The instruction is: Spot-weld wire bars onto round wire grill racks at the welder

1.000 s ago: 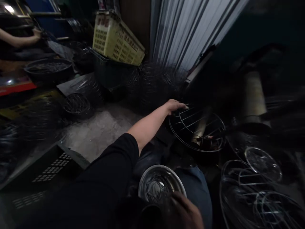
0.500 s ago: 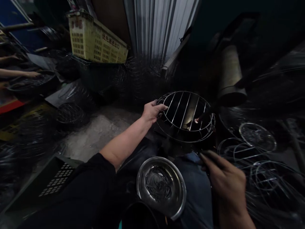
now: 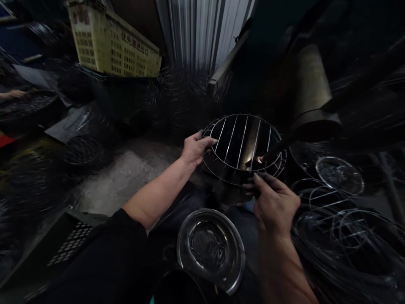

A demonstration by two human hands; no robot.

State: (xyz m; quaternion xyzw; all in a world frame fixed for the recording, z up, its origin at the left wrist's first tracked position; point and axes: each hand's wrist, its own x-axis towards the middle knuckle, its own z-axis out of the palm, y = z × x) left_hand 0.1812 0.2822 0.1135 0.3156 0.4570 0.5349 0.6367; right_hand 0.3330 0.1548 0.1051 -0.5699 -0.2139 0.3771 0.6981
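My left hand [image 3: 193,148] grips a round wire rack [image 3: 243,141] at its left edge, thumb on top and fingers below. The rack has two rings, with parallel bars across the upper one, and is held roughly level. My right hand [image 3: 276,198] is at the rack's near right rim, thumb and fingers pinched together. Whether it grips the rim or a small piece is too dark to tell. A dark rod with a coppery tip [image 3: 260,159] reaches over the rack. Below, a steel bowl [image 3: 234,257] on my lap contains short bent wires [image 3: 207,245].
A machine's metal cylinder [image 3: 316,84] stands at upper right. Wire rings and racks [image 3: 351,232] pile at right. A yellow crate [image 3: 117,46] sits at upper left, a green crate [image 3: 66,245] at lower left. Another person's hand [image 3: 17,94] is over a dark basin at far left.
My right hand has moved up and left from beside the bowl to the rack's near rim. The left hand still holds the rack. The view has shifted slightly.
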